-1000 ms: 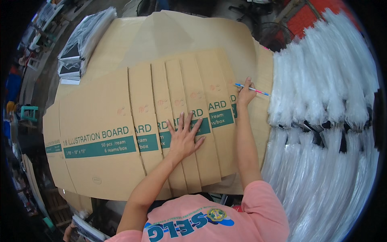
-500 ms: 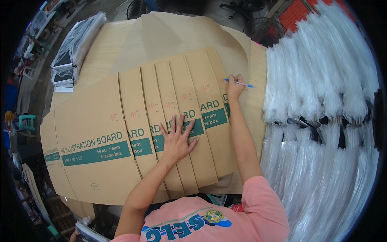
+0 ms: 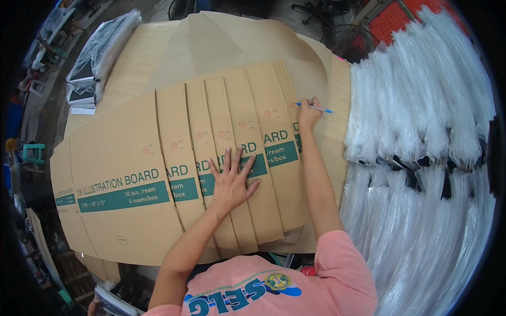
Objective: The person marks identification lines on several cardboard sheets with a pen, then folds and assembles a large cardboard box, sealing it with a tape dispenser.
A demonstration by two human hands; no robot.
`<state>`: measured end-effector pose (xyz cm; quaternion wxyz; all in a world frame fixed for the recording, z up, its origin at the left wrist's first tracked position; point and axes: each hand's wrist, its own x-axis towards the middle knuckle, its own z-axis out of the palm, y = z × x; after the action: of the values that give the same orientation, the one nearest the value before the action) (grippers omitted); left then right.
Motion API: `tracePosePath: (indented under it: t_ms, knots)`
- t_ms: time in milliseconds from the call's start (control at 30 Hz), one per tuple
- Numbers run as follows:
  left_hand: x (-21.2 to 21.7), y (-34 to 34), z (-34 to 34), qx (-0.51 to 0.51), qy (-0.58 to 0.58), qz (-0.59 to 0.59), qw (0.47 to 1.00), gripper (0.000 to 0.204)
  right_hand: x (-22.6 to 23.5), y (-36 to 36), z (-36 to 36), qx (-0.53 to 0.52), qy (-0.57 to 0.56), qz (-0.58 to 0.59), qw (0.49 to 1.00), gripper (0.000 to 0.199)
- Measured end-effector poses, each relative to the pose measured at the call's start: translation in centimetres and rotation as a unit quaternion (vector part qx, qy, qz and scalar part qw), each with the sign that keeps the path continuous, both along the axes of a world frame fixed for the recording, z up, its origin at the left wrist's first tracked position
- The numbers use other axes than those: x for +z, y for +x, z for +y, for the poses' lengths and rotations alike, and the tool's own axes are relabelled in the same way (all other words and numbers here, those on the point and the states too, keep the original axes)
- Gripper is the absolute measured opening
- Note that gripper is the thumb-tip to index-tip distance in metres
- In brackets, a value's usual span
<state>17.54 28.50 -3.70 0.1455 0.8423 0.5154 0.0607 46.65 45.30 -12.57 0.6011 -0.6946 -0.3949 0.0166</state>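
Several flat brown cardboard cartons (image 3: 124, 121), printed with green bands and lettering, lie fanned out and overlapping across the table. My left hand (image 3: 232, 179) rests flat on the middle of the fan, its fingers spread. At the right end, my right hand (image 3: 311, 113) grips a blue-and-white pen (image 3: 322, 109). The pen's blue end is at the edge of the rightmost carton, close to a small red mark; whether it touches the board I cannot tell. Similar small red stamps show on the other cartons.
Large sheets of brown paper (image 3: 211, 45) lie beyond the cartons on the wooden table (image 3: 139, 52). Dense bundles of clear plastic (image 3: 406, 105) fill the right side. A plastic-wrapped stack (image 3: 103, 52) sits at the far left corner. A fan (image 3: 354, 41) stands behind the table.
Little differs. My right hand and the pen stay at the rightmost carton's edge with only a slight shift. My left hand stays flat on the cartons.
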Motion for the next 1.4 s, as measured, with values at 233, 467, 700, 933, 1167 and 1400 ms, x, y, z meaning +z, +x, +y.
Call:
tracePosePath:
  t_ms: [233,467,700,933,1167,1400]
  knots:
    - [0.0,-0.1,0.0,0.005,0.003,-0.003,1.0,0.07,0.8,-0.8,-0.3,0.002,-0.007,-0.001,1.0,0.028]
    - [0.0,0.0,0.0,0.003,0.004,0.0,1.0,0.069,0.6,-0.5,-0.3,-0.029,0.003,-0.001,1.0,0.028]
    - [0.1,0.0,0.0,0.004,-0.001,0.001,1.0,0.069,0.2,-0.4,-0.2,-0.038,0.006,-0.011,0.999,0.027]
    - [-0.1,0.0,0.0,0.001,0.006,0.004,1.0,0.069,0.6,-0.3,-0.3,-0.04,-0.002,-0.015,0.999,0.027]
    - [0.1,0.0,0.0,0.003,0.004,0.004,1.0,0.068,1.0,-1.0,-2.8,-0.004,-0.027,0.044,0.999,0.03]
    - [0.2,0.0,-0.1,0.005,0.01,0.006,1.0,0.069,0.7,-1.4,-2.4,0.007,-0.029,0.025,0.999,0.032]
